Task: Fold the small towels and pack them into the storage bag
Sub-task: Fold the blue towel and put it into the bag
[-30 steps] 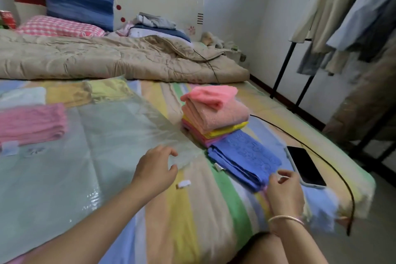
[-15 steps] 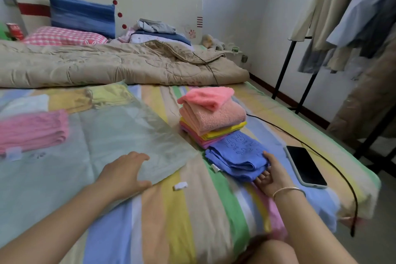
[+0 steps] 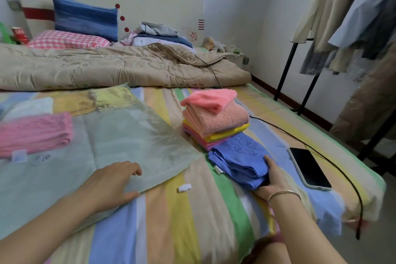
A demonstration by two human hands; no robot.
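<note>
Blue towel [image 3: 240,156] is caught at its near right corner by the right hand [image 3: 271,178]: the thumb lies on top and the fingers are tucked out of sight beneath the folds, so the grip is closed on the cloth. A second ago this hand hovered off the end of the towel, which lay longer and flatter; now the towel is a shorter, thicker bundle and is held. I judge the folding of this piece done and the lift toward the bag [image 3: 128,135] about to start.

Left hand [image 3: 111,180] has come down and shifted left. Its fingers [image 3: 130,167] lie loosely spread on the bag's near edge, holding nothing that I can see, and the mouth looks flat, so it will probably need opening before the towel goes in.

The towel is soft pile with embossed rabbits, its layers uneven at the near edge and a white tag at the left corner. It lies on the bed [image 3: 192,221], touching the foot of the stack [image 3: 216,122] of pink and yellow towels. One pink towel [image 3: 36,133] shows through the clear bag. A phone [image 3: 308,168] lies just beside the right hand
</note>
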